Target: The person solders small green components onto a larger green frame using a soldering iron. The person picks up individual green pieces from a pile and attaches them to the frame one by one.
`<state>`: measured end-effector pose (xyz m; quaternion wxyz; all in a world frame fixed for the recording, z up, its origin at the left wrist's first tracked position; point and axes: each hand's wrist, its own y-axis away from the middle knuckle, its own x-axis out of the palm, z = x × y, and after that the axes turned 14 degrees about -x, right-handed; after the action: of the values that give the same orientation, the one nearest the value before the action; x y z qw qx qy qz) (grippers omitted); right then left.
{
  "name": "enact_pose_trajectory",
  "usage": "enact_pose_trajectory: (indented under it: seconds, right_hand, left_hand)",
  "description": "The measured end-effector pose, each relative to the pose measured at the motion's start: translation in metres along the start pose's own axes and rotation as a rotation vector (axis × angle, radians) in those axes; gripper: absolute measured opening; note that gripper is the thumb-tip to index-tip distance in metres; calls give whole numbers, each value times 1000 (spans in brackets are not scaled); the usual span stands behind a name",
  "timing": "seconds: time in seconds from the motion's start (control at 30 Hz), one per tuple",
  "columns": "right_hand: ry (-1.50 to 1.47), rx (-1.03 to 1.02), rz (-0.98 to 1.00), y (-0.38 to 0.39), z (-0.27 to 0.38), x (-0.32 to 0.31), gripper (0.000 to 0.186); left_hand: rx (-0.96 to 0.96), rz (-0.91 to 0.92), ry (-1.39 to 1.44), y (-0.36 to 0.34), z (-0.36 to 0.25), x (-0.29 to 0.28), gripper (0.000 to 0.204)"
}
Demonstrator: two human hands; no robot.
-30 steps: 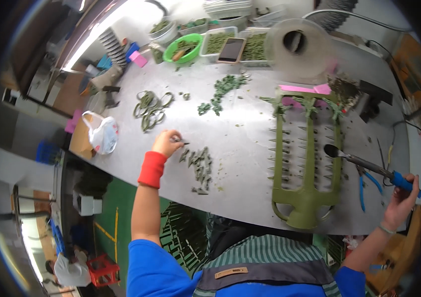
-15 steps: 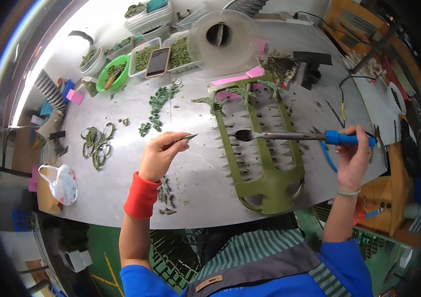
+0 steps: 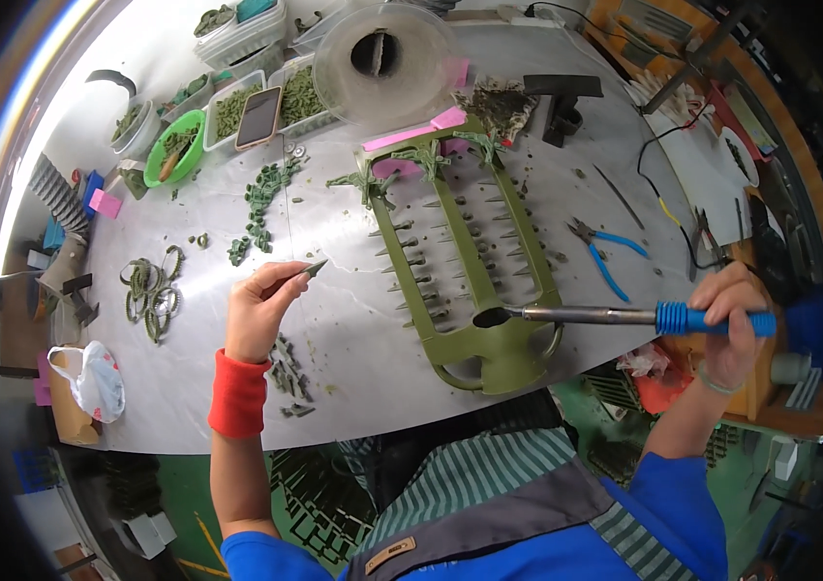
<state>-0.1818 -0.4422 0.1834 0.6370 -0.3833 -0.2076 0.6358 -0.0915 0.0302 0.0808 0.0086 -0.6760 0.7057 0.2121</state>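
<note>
Pinched between thumb and fingers of my left hand (image 3: 259,308) is a small dark green pointed piece (image 3: 315,268), held above the table left of the green frame. My right hand (image 3: 727,315) grips the blue handle of a long metal-shafted tool, which looks like a soldering iron (image 3: 594,316). Its broad, dark, spoon-like tip is over the solid near end of the green frame (image 3: 518,353); contact cannot be told. Rows of small pointed pieces (image 3: 413,259) stick out from the frame's bars, and leafy clusters (image 3: 428,161) sit at its far end.
Blue-handled pliers (image 3: 615,254) lie right of the frame. Dark green pieces (image 3: 259,198), grey-green sticks (image 3: 288,373) and green rings (image 3: 152,289) lie to the left. Behind stand tubs of small parts (image 3: 233,108), a phone (image 3: 259,118) and a large translucent container (image 3: 334,82).
The tool's tip has moved nearer me, from the frame's bars to its solid end. My left hand still pinches the pointed piece. The whole view has shifted, and the pliers now show fully.
</note>
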Motion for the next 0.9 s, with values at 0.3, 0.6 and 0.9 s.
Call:
enact_pose_trajectory:
  seconds: [0.3,0.6,0.9]
  right_hand:
    - [58,103,88,3,11,-4,36]
    - [-266,477,-442,20,-36,38,30]
    - [-306,520,-473,10,-68,89,32]
  left_hand:
    - [-24,145,155,-23,-15,46,21]
    - [125,14,76,-57,-32,69,15]
    - [201,-16,9,-65,-28,69,15]
